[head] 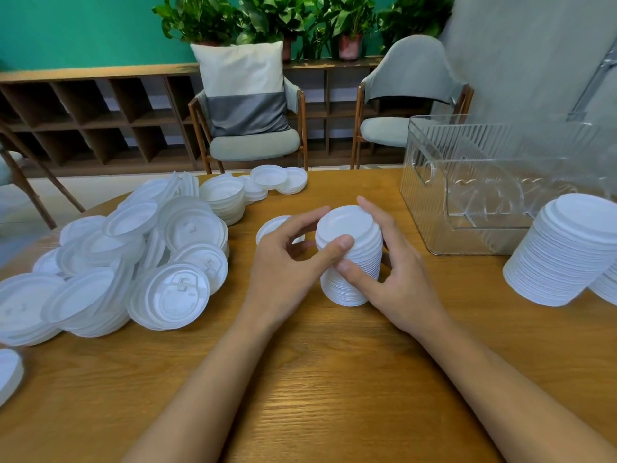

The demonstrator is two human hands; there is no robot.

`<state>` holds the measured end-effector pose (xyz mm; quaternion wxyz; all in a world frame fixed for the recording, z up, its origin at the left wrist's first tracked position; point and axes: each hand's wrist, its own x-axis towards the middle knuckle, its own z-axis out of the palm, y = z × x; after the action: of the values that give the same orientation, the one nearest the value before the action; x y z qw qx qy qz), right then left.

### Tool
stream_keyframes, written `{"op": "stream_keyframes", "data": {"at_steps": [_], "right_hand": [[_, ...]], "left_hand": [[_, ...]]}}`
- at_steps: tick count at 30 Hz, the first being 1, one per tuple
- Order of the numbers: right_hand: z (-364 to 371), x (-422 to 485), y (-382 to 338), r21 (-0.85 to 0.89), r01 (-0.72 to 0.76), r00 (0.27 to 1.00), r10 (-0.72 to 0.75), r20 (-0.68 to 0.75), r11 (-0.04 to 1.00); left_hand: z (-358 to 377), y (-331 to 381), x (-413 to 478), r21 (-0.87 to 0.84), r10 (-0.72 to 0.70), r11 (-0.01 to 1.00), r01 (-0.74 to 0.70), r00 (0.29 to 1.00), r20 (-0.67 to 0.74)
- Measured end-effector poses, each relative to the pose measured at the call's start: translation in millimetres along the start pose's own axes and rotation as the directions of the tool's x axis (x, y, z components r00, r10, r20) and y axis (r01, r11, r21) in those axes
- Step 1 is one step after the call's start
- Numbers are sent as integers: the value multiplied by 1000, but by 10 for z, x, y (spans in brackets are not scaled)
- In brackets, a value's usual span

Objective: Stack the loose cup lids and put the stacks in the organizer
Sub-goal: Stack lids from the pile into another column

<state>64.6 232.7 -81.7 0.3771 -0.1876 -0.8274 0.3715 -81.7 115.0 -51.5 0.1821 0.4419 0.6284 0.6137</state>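
Observation:
A tall stack of white cup lids (350, 228) stands upright on the wooden table (317, 379) in the middle. My left hand (283, 262) grips its left side, thumb on the front. My right hand (394, 272) holds its right side, with the thumb pressed low on the front. A single lid (272, 225) lies just behind my left hand. A big loose pile of lids (133, 262) covers the table's left. The clear plastic organizer (500, 182) stands at the back right, with no lids in it.
Two finished lid stacks (567, 255) lean at the right edge in front of the organizer. Short stacks of lids (253, 187) sit at the far table edge. One lid (8, 372) lies at the near left. Two chairs (253, 128) stand behind the table.

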Motion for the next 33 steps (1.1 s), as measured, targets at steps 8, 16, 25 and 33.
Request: {"op": "stream_keyframes", "data": {"at_steps": [8, 16, 25, 33], "right_hand": [[-22, 5, -16, 35, -5, 1000, 5, 18, 999], [-28, -8, -11, 67, -36, 999, 34, 35, 997], [-4, 7, -6, 11, -47, 999, 48, -24, 999], [-23, 13, -3, 14, -72, 996, 72, -54, 997]], "left_hand": [[2, -47, 16, 63, 31, 997, -35, 998, 63], [132, -46, 8, -1, -10, 1000, 10, 997, 75], [-118, -252, 26, 519, 345, 810, -272, 937, -48], [-195, -371, 107, 790, 230, 606, -92, 971, -63]]}}
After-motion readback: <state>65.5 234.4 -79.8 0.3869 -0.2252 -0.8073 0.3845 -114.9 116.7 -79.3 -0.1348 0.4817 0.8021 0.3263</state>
